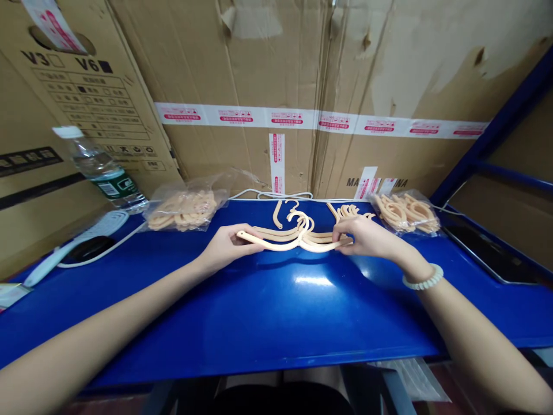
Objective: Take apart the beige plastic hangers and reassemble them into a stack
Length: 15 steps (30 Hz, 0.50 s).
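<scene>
A beige clothes hanger [280, 246] with a curved hook is stretched between my two hands, just above the blue table. My left hand [231, 246] pinches its left arm near the holed end. At the other end, my right hand [367, 237] grips the right arm between thumb and fingers. Behind it lie several similar hangers [276, 233], partly hidden by the held one. A loose curved hanger piece [277, 214] lies farther back, and a row of hanger pieces [352, 211] is partly covered by my right hand.
Plastic bags of beige pieces lie at the back left [190, 208] and back right [406, 212]. A water bottle [108, 176], a pale brush-like item [82, 239] and a black mouse [91, 249] are at left. A dark phone-like device [488, 253] lies right. Cardboard [259, 63] stands behind.
</scene>
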Motion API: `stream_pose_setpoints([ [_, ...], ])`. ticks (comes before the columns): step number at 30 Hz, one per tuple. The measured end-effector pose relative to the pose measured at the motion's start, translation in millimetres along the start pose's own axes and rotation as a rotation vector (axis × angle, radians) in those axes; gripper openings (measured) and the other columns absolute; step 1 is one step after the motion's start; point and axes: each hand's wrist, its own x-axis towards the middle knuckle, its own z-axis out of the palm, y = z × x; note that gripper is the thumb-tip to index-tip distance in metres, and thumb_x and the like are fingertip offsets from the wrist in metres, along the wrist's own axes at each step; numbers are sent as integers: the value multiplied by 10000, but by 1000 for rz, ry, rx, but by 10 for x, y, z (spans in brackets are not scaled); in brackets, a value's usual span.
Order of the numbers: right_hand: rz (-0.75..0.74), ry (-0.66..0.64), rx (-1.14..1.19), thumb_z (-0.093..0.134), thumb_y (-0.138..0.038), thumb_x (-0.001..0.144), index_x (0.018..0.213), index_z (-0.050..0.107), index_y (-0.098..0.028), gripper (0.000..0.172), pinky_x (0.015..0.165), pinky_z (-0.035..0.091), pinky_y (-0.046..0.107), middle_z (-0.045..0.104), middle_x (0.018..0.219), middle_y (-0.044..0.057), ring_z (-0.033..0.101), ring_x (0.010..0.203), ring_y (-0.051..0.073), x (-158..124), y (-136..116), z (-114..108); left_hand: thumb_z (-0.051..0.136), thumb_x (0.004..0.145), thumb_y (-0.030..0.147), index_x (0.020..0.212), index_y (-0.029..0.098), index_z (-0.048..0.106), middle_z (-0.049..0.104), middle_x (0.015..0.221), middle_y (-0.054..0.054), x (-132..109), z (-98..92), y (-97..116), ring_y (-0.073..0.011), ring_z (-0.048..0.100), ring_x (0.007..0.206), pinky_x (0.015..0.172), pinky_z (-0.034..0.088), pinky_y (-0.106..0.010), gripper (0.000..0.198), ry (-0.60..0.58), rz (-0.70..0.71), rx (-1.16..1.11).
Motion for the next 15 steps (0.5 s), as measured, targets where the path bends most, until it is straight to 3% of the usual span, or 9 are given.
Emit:
stream_pose_setpoints([
  [4,-16,-74,-14,715,-58,731,779,706,-176,127,754,462,290,670,843,46,639,835,217,11,-11,55,747,833,351,855,191,731,744,913,-76,-9,-65,-37,-237,651,925,911,500,-385,162,-117,402,445],
  [6,21,-101,-33,723,-53,739,767,714,-173,123,744,463,287,661,848,53,636,839,218,9,-9,59,687,879,320,882,198,713,745,972,-79,-18,-34,-35,-261,629,1015,965,462,-426,125,-143,507,620],
  [9,71,-124,-58,748,-103,785,782,726,-173,73,745,461,289,670,873,63,643,844,221,8,-20,59,611,932,308,996,197,681,728,1088,-96,-56,33,-46,-286,607,1110,977,450,-455,146,-131,526,778],
  [12,134,-130,-87,771,-191,820,839,710,-175,66,684,447,281,692,871,60,653,799,217,12,-56,80,561,975,355,1105,186,635,682,1228,-133,-87,86,-66,-305,569,1230,1048,437,-485,226,-171,509,793],
  [15,210,-123,-115,766,-291,854,1070,681,-157,269,597,424,277,707,805,49,663,707,216,20,-90,136,492,1013,371,1247,191,580,569,1434,-150,-79,112,-97,-318,449,1405,1179,325,-555,308,-229,476,796],
])
